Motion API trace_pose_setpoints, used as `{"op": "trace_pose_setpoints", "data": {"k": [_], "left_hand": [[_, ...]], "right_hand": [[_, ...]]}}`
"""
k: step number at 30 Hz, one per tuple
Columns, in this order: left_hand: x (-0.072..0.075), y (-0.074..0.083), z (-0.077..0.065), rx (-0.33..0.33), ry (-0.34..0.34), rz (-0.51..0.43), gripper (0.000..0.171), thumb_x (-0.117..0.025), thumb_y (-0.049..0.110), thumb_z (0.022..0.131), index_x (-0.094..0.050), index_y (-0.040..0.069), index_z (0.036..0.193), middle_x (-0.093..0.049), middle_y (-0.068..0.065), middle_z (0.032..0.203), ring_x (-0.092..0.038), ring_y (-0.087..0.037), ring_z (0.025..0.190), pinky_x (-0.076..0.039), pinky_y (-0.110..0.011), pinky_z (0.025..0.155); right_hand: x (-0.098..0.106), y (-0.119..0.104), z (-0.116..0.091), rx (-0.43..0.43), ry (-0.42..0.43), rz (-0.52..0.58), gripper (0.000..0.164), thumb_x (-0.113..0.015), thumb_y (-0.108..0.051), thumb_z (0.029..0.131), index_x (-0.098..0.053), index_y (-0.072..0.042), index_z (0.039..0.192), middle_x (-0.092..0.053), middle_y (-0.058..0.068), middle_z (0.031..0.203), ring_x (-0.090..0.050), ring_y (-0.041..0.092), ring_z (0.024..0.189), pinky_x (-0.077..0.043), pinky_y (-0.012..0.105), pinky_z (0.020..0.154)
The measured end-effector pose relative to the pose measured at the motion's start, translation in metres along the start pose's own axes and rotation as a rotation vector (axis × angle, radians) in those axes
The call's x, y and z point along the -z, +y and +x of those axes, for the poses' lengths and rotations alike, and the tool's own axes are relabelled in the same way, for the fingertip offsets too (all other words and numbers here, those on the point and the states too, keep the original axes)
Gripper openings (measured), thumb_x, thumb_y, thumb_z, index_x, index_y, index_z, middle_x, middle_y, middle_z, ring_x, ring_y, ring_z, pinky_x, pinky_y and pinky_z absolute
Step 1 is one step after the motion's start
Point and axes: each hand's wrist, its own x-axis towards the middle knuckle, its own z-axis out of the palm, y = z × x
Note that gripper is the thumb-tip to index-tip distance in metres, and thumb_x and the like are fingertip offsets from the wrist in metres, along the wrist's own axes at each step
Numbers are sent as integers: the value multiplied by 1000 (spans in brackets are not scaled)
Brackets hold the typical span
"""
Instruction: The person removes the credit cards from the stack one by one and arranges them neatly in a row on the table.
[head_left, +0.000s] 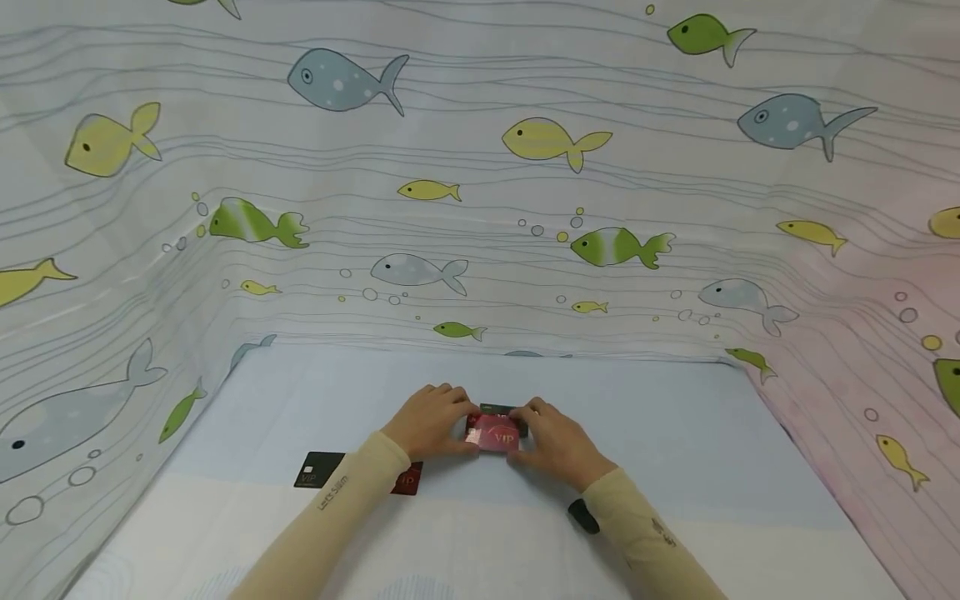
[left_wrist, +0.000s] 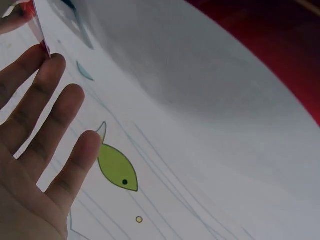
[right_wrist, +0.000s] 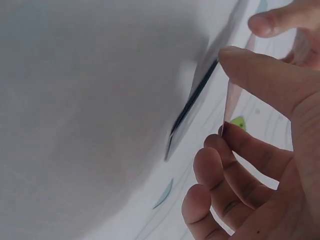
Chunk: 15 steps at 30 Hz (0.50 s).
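Note:
My left hand [head_left: 429, 423] and right hand [head_left: 564, 443] together pinch a pink-red card [head_left: 495, 435] marked "VIP", one at each side, thumbs at its near edge and fingertips at its far edge. Just behind it shows a dark card [head_left: 491, 408], partly hidden by the pink one and the fingers. In the right wrist view the pink card [right_wrist: 231, 107] is seen nearly edge-on between thumb and fingers, apart from a dark flat edge [right_wrist: 194, 100] on the surface. The left wrist view catches the left palm [left_wrist: 20, 200] and the card's edge [left_wrist: 41, 27].
Beside the left forearm lie a black "VIP" card [head_left: 318, 469] and a dark red "VIP" card [head_left: 408, 479], the sleeve covering part of them. A small black object [head_left: 583, 517] sits at the right wrist. Fish-patterned cloth [head_left: 517, 225] walls the white-blue surface [head_left: 675, 417].

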Motion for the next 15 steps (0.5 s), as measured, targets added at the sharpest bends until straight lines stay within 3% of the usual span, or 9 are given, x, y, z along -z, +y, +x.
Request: {"op": "trace_pose_setpoints", "data": {"k": [15], "left_hand": [[13,6,-36,-27,78,11,45,-78,56,81,-74,24,113,-64,6,105,-60,-17,98,-52,-38,85]], "right_hand": [[1,-20,-13,166,69,21,57,-86,-41,81,-65,-17,128,-58,-3,115,-62,13,98,-57,35,83]]}}
